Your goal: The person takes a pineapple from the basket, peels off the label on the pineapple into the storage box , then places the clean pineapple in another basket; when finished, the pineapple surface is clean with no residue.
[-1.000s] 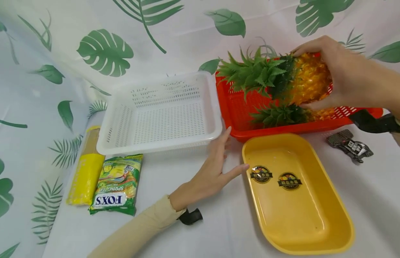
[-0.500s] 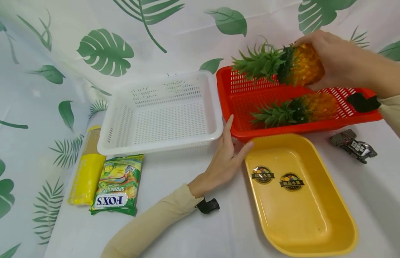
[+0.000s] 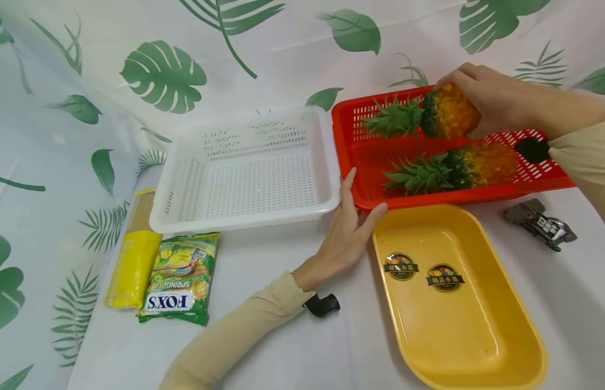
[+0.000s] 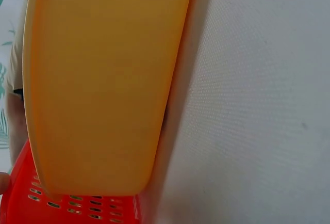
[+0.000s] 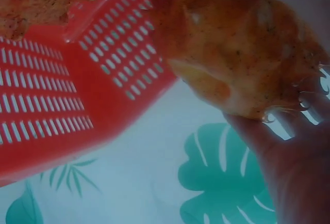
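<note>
In the head view my right hand point(image 3: 502, 100) grips a pineapple point(image 3: 451, 111) by its orange body, its green crown pointing left. This pineapple is over the back part of the red basket point(image 3: 371, 201). A second pineapple point(image 3: 490, 162) lies in the basket's front part, crown also to the left. The right wrist view shows fingers around the held pineapple point(image 5: 242, 53), close beside the slotted red wall. My left hand point(image 3: 342, 238) has its fingers extended, index fingertip and thumb at the red basket's near left corner, between the white basket and the yellow tub.
A white basket point(image 3: 246, 216) stands left of the red one. The yellow tub point(image 3: 458, 319) sits in front. A green candy bag point(image 3: 180, 276) and a yellow pack point(image 3: 134, 260) lie at left. A small black-and-silver object point(image 3: 541, 223) lies on the right.
The right hand has carried the pineapple back, then lowered it over the red basket's rear, exposing the second pineapple. The left hand has moved slightly up and right to the basket's corner.
</note>
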`<act>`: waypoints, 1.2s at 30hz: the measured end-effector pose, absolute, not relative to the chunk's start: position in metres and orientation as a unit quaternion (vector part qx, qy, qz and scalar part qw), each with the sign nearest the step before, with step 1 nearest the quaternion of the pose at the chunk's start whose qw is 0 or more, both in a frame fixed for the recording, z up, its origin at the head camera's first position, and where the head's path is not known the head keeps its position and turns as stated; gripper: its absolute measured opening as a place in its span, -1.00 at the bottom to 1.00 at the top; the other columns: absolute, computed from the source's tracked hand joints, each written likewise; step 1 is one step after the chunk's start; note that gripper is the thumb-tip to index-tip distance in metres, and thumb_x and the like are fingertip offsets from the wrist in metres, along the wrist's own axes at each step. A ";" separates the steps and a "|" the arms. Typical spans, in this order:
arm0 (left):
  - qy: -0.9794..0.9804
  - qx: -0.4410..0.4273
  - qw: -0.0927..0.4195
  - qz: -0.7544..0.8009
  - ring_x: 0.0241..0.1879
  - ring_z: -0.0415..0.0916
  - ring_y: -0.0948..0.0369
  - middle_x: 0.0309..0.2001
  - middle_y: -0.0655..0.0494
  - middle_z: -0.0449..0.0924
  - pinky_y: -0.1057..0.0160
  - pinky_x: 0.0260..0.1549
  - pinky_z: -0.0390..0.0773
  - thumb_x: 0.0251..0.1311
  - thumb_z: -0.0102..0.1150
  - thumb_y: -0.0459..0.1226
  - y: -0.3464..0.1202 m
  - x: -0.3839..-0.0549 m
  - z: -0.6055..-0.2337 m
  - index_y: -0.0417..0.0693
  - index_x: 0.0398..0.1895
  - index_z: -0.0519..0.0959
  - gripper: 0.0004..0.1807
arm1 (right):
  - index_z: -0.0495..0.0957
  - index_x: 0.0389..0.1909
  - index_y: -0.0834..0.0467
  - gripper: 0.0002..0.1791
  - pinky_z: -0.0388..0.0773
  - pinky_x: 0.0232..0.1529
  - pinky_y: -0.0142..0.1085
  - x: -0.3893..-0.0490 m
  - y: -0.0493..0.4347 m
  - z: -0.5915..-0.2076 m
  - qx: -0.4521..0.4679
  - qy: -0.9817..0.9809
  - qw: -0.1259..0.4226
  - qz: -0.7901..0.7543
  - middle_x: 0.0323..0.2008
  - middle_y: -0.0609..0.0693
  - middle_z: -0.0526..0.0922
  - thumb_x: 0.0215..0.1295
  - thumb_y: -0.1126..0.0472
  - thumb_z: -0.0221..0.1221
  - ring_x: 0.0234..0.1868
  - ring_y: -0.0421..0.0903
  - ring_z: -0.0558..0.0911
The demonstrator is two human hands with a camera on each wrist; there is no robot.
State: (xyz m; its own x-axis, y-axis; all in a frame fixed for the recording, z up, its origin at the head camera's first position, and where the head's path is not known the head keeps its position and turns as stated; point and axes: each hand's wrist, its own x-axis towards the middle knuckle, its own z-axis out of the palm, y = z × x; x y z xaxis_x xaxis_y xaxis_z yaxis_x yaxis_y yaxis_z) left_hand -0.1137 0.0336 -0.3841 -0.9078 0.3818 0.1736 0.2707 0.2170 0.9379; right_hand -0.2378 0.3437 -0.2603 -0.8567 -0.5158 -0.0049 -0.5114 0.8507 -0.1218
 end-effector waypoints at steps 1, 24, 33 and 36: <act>0.777 0.213 0.046 0.591 0.57 0.16 0.08 0.60 -0.08 0.18 0.14 0.57 0.05 0.50 0.10 0.04 0.034 -0.114 -0.384 0.07 0.71 -0.23 -0.05 | 0.12 0.40 0.42 0.19 0.42 0.09 0.52 -0.240 0.344 -0.261 -0.266 0.962 0.026 -0.055 0.25 0.56 0.20 -0.29 0.54 0.62 0.20 0.55 0.27; 0.779 0.208 0.044 0.590 0.60 0.07 0.11 0.64 -0.04 0.05 0.06 0.58 0.03 0.49 0.08 0.07 0.037 -0.112 -0.385 0.11 0.70 -0.19 -0.08 | 0.07 0.42 0.34 0.16 0.50 0.11 0.43 -0.274 0.346 -0.274 -0.241 0.958 0.155 -0.020 0.24 0.57 0.23 -0.16 0.48 0.62 0.18 0.58 0.34; 0.783 0.208 0.038 0.586 0.60 0.10 0.09 0.63 -0.10 0.08 0.06 0.57 0.05 0.48 0.07 0.08 0.035 -0.114 -0.385 0.09 0.70 -0.18 -0.08 | 0.05 0.39 0.38 0.13 0.48 0.13 0.43 -0.285 0.344 -0.276 -0.245 0.952 0.183 -0.009 0.22 0.59 0.25 -0.12 0.48 0.59 0.17 0.56 0.35; 0.783 0.210 0.040 0.584 0.60 0.10 0.08 0.63 -0.12 0.08 0.07 0.57 0.05 0.48 0.07 0.07 0.034 -0.115 -0.386 0.08 0.70 -0.19 -0.08 | 0.04 0.41 0.35 0.13 0.45 0.16 0.44 -0.288 0.344 -0.278 -0.237 0.952 0.195 -0.016 0.25 0.58 0.22 -0.11 0.50 0.58 0.20 0.55 0.32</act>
